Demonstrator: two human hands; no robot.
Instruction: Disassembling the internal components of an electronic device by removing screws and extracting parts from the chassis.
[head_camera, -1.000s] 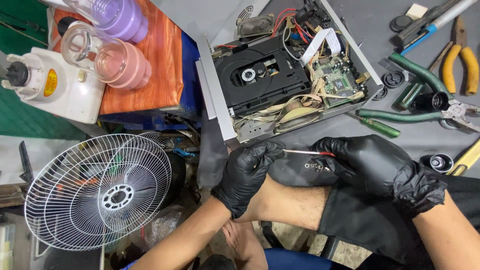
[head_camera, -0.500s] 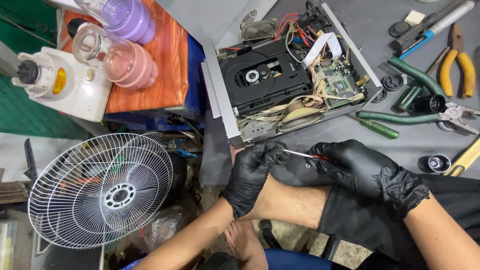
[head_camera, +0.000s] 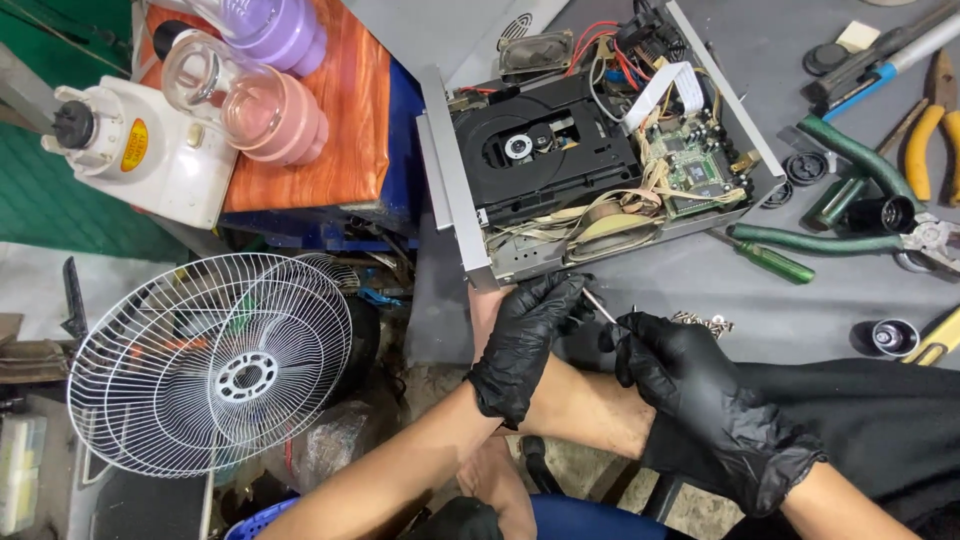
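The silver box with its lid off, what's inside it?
Inside the silver box sit a black disc tray, a green circuit board, red wires and flat pale cables. Whatever lies under the tray and board is covered.

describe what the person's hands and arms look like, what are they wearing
Both hands wear snug black disposable gloves, slightly glossy and creased, ending at the wrists: the left hand and the right hand. Above the cuffs both forearms are bare, with no sleeves, watch or markings to be seen.
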